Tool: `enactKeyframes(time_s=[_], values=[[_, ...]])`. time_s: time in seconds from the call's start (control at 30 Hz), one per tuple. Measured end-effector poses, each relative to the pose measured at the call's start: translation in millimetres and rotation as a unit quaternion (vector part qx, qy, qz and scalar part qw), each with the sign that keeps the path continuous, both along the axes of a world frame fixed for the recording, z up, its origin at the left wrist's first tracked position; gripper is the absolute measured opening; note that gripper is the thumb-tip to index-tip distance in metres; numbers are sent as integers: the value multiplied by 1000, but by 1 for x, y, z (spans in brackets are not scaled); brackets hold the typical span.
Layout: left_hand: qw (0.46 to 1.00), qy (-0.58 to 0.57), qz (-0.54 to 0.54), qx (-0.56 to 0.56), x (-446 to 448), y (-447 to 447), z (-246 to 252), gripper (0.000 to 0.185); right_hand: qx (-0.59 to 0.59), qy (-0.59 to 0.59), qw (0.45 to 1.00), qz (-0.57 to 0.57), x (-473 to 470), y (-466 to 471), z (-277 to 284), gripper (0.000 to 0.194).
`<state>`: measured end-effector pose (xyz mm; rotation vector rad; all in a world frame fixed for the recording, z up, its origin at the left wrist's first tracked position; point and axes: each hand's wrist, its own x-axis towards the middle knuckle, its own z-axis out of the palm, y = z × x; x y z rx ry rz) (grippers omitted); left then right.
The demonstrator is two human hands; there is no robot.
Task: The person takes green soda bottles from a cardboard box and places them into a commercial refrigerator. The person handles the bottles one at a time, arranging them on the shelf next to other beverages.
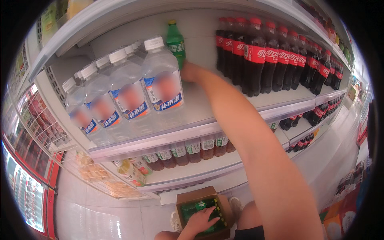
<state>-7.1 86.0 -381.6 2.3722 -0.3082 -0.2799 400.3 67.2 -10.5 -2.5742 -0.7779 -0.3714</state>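
My right hand (192, 71) reaches deep over the upper shelf. It is around the lower part of a green plastic Sprite bottle (176, 45) with a yellow cap, which stands upright near the back panel; the fingers are mostly hidden. Below, my left hand (200, 220) lies with fingers spread over an open cardboard carton (195, 195). Inside it are several green bottles (189, 210) with yellow caps, lying on their sides under that hand. The carton is on the floor between my shoes.
Large clear bottles with white caps (163, 78) stand left of my right hand. Rows of Coca-Cola bottles (255, 60) stand to its right. Brown tea bottles (192, 151) fill the shelf below. A clear-fronted shelf edge (168, 136) passes under my right arm. A wire rack (45, 120) is at left.
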Motion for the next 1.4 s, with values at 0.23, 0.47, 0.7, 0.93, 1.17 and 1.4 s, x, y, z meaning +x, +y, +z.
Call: enactKeyframes(time_s=[0.23, 0.47, 0.7, 0.93, 1.17, 1.4], values=[[1000, 23, -1, 11, 6, -4, -20, 64, 247, -207, 945, 56, -92, -42, 33, 33], [992, 84, -38, 90, 11, -13, -22, 69, 360, -253, 869, 227, -274, -167, -162, 28], [984, 115, -48, 130, 14, -33, -53, 68, 348, 64, 935, 28, -276, -182, -340, 18], [941, 165, -50, 290, 1, -37, -109, 62, 299, 162, 936, 90, -276, -184, -353, 16], [912, 234, -117, 317, -18, -39, -159, 57, 277, 198, 931, 134, -289, -174, -349, 18], [935, 223, -153, 231, -22, -37, -166, 62, 249, 231, 926, 163, -293, -169, -350, 22]])
